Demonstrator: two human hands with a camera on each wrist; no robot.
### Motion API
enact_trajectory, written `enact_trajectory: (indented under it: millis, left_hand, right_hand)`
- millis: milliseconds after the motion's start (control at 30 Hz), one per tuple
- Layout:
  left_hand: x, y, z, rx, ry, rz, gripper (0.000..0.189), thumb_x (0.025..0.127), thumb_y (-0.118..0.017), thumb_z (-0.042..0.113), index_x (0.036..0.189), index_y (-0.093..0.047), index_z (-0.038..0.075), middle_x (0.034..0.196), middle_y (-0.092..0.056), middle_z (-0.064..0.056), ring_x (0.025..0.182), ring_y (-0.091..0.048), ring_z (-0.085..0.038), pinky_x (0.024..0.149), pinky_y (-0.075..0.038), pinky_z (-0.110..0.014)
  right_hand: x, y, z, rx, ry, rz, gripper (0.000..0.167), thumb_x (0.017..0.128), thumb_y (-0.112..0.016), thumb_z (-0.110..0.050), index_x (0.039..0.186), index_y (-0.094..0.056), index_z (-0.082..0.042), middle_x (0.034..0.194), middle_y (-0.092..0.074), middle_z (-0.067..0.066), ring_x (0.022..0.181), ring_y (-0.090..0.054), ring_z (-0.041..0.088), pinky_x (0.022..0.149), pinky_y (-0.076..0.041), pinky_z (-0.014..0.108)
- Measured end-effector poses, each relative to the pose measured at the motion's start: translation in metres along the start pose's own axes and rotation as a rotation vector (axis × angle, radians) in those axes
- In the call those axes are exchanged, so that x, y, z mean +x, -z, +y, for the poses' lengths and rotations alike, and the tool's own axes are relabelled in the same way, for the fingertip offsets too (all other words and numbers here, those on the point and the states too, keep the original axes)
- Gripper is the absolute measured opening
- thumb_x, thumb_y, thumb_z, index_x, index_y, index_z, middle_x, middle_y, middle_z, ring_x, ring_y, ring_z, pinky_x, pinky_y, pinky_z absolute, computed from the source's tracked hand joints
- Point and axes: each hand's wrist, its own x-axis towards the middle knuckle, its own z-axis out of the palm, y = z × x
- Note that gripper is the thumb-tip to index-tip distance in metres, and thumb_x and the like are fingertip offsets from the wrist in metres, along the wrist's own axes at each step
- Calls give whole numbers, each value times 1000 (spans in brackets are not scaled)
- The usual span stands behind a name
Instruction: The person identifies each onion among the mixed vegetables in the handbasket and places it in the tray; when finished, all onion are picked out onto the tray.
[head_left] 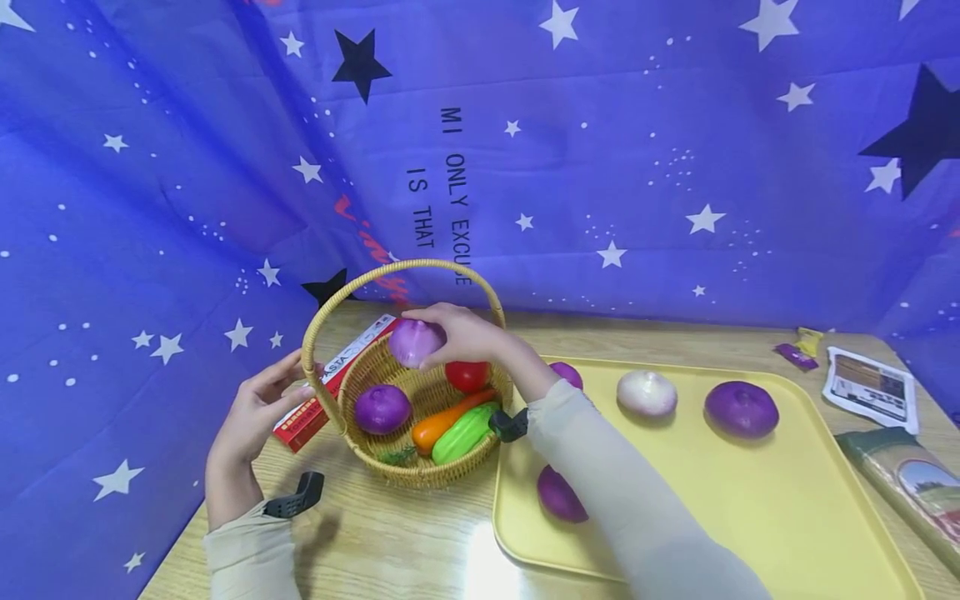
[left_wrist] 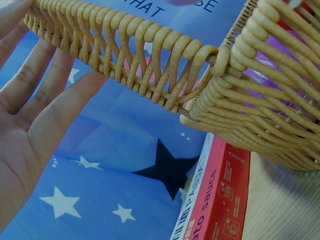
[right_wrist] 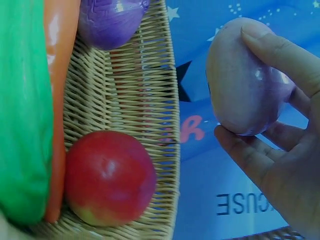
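Note:
My right hand (head_left: 457, 329) holds a pale purple onion (head_left: 415, 343) between thumb and fingers, above the far side of a wicker basket (head_left: 420, 477). In the right wrist view this onion (right_wrist: 245, 80) shows beside the basket rim. My left hand (head_left: 251, 412) is at the left side of the tall handle (head_left: 318, 333); the left wrist view shows its straight, spread fingers (left_wrist: 65, 107) against the wicker, some tips hidden behind it. Inside lie a dark purple onion (head_left: 382, 409), a red round fruit (right_wrist: 110, 177), a carrot (head_left: 450, 419) and a green ridged vegetable (head_left: 465, 433).
Right of the basket, a yellow tray (head_left: 720, 500) carries a white onion (head_left: 647, 394) and several purple onions (head_left: 741, 409). A red pasta box (head_left: 300, 425) lies behind the basket's left. Packets (head_left: 870, 387) lie at the far right; a blue star-printed cloth (head_left: 600, 167) hangs behind.

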Motion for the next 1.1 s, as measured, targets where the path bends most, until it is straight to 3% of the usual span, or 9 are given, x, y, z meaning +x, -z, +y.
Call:
enact_trajectory:
  millis: [400, 800, 1100]
  left_hand:
    - [-2, 2, 1, 18, 10, 0, 51, 84, -52, -18, 134, -47, -5, 109, -70, 7, 101, -64, -2, 87, -51, -14]
    - [-1, -1, 2, 18, 1, -17, 51, 85, -52, -18, 134, -43, -10, 109, -70, 9, 102, -64, -1, 89, -51, -13]
    - [-3, 0, 1, 8, 7, -27, 52, 86, -53, -15, 136, -46, -3, 111, -69, 9, 103, -63, -1, 89, -51, -13]
  right_hand:
    - [-30, 16, -13, -61, 111, 0, 79, 72, -80, -34, 141, -45, -18, 135, -54, 9, 126, -47, 25, 104, -44, 40]
    - [-61, 32, -21, -31, 142, -15, 78, 72, -81, -30, 140, -46, -19, 132, -54, 8, 122, -48, 24, 102, -46, 39]
    - [-89, 40, -22, -23, 110, -11, 77, 71, -81, -32, 139, -47, -23, 134, -51, 9, 121, -50, 24, 100, -47, 40]
